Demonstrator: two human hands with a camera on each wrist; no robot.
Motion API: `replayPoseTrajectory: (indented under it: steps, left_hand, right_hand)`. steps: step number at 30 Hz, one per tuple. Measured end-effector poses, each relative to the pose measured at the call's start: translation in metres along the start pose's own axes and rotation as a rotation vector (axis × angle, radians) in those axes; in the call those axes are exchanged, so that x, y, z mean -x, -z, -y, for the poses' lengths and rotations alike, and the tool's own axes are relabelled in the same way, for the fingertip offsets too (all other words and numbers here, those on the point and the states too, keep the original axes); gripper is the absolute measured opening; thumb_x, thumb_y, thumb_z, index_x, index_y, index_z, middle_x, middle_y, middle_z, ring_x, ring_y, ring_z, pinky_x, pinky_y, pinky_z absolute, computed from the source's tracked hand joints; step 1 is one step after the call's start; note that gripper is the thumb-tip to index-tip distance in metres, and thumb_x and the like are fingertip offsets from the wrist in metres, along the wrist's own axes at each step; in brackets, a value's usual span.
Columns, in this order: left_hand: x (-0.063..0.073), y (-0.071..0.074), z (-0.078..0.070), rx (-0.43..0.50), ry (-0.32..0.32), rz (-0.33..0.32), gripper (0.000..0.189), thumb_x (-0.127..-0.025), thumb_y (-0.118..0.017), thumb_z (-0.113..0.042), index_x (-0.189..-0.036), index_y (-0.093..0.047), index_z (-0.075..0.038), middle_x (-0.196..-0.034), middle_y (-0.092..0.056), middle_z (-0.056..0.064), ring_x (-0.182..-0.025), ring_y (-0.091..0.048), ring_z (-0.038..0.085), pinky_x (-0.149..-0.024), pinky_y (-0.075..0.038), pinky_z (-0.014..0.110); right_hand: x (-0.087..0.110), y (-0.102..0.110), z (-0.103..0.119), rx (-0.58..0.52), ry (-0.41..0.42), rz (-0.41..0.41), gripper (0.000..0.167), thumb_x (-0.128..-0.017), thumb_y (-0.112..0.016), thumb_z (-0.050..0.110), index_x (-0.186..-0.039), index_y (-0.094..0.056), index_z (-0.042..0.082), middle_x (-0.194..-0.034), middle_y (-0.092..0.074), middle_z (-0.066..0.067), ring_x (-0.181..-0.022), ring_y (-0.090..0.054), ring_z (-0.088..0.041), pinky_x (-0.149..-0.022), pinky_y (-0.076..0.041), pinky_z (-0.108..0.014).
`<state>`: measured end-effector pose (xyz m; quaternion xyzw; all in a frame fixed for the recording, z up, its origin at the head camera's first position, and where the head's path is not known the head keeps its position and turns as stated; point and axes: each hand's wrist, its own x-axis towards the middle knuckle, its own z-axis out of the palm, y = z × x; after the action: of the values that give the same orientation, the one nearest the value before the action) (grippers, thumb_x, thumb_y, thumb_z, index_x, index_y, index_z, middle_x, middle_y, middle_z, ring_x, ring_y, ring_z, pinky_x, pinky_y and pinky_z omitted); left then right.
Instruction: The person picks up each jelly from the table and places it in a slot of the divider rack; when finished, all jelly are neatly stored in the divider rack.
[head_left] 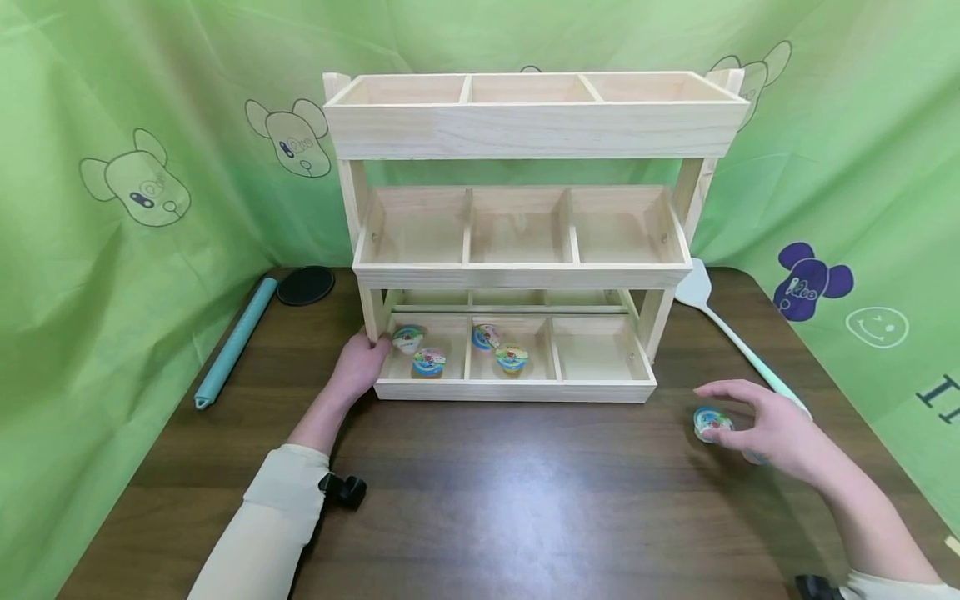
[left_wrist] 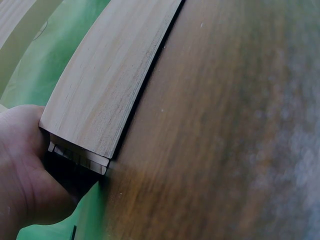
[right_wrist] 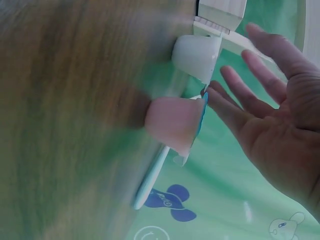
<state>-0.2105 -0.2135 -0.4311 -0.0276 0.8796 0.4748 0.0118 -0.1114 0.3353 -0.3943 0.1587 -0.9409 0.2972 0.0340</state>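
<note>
My left hand (head_left: 362,364) grips the lower left end of a three-tier wooden shelf (head_left: 536,132). In the left wrist view that hand (left_wrist: 27,170) wraps the end of the bottom tray (left_wrist: 110,75); some fingers are hidden behind it. On the right, my right hand (head_left: 780,433) hovers with spread fingers above a jelly cup (head_left: 707,419) with a blue-edged lid. The right wrist view has a white jelly cup (right_wrist: 195,57) and a pink jelly cup (right_wrist: 172,122) standing on the table, beside the extended fingers of that hand (right_wrist: 280,110). Nothing is held in it.
In the bottom tray, two jelly cups (head_left: 428,362) sit in the left compartment and two jelly cups (head_left: 512,358) in the middle one. A white and pale-green fly swatter (head_left: 738,342) lies at right. A teal rolled tube (head_left: 236,343) and a black disc (head_left: 305,286) lie at left.
</note>
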Motion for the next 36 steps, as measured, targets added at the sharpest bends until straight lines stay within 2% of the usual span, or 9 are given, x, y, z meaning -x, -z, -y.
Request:
replayPoseTrajectory:
  steps: [2,10,15,19,23,30,36]
  left_hand:
    - [0.0,0.0,0.0,0.001,0.002,0.002,0.055,-0.105,-0.041,-0.028,-0.138,-0.047,0.015,-0.122,-0.059,0.031,-0.105,-0.059,0.034,-0.093,-0.048,0.048]
    - [-0.001,0.001,0.0,0.014,0.007,0.004,0.055,-0.106,-0.041,-0.028,-0.14,-0.044,0.015,-0.124,-0.059,0.032,-0.107,-0.06,0.036,-0.093,-0.049,0.048]
    - [-0.001,0.001,0.0,0.014,-0.001,0.003,0.056,-0.105,-0.041,-0.028,-0.141,-0.043,0.015,-0.125,-0.059,0.032,-0.106,-0.06,0.035,-0.092,-0.049,0.048]
    - [-0.001,0.001,0.0,0.013,0.006,0.009,0.057,-0.106,-0.041,-0.028,-0.143,-0.041,0.015,-0.127,-0.058,0.033,-0.107,-0.06,0.036,-0.093,-0.049,0.048]
    - [-0.001,0.001,0.001,0.011,0.01,0.012,0.057,-0.106,-0.04,-0.028,-0.143,-0.041,0.015,-0.128,-0.057,0.033,-0.109,-0.06,0.036,-0.094,-0.049,0.049]
    - [-0.002,0.001,-0.001,-0.004,0.011,-0.001,0.056,-0.105,-0.041,-0.029,-0.139,-0.044,0.015,-0.121,-0.06,0.032,-0.102,-0.061,0.035,-0.089,-0.05,0.047]
    - [-0.003,-0.001,0.002,0.038,0.002,0.001,0.056,-0.105,-0.041,-0.027,-0.144,-0.039,0.013,-0.127,-0.058,0.031,-0.109,-0.058,0.033,-0.095,-0.048,0.047]
  right_hand:
    - [-0.001,-0.002,-0.003,0.015,0.017,0.002,0.05,-0.077,-0.089,0.016,-0.122,-0.069,0.008,-0.123,-0.066,-0.016,-0.108,-0.043,0.016,-0.083,-0.035,-0.009]
    - [-0.004,-0.007,-0.007,0.081,0.074,0.015,0.055,-0.067,-0.09,0.003,-0.118,-0.071,0.006,-0.116,-0.069,-0.015,-0.102,-0.054,-0.001,-0.082,-0.038,-0.012]
    - [-0.005,-0.012,-0.005,0.101,0.003,0.062,0.053,-0.069,-0.087,0.005,-0.119,-0.07,0.006,-0.112,-0.069,-0.015,-0.094,-0.059,-0.016,-0.076,-0.046,-0.024]
    - [-0.01,-0.015,-0.002,0.104,-0.05,0.083,0.052,-0.074,-0.086,0.01,-0.122,-0.068,0.004,-0.11,-0.069,-0.018,-0.097,-0.063,-0.032,-0.077,-0.05,-0.035]
    - [-0.014,-0.017,-0.001,0.117,-0.066,0.076,0.053,-0.076,-0.087,0.018,-0.123,-0.068,0.003,-0.107,-0.07,-0.016,-0.095,-0.063,-0.031,-0.076,-0.049,-0.038]
    - [-0.018,-0.017,-0.001,0.109,-0.106,0.075,0.055,-0.076,-0.089,0.025,-0.122,-0.07,0.003,-0.102,-0.071,-0.014,-0.09,-0.061,-0.026,-0.072,-0.047,-0.034]
    - [-0.018,-0.014,0.0,0.107,-0.138,0.032,0.053,-0.076,-0.089,0.028,-0.12,-0.071,0.003,-0.108,-0.07,-0.02,-0.09,-0.061,-0.026,-0.071,-0.046,-0.03]
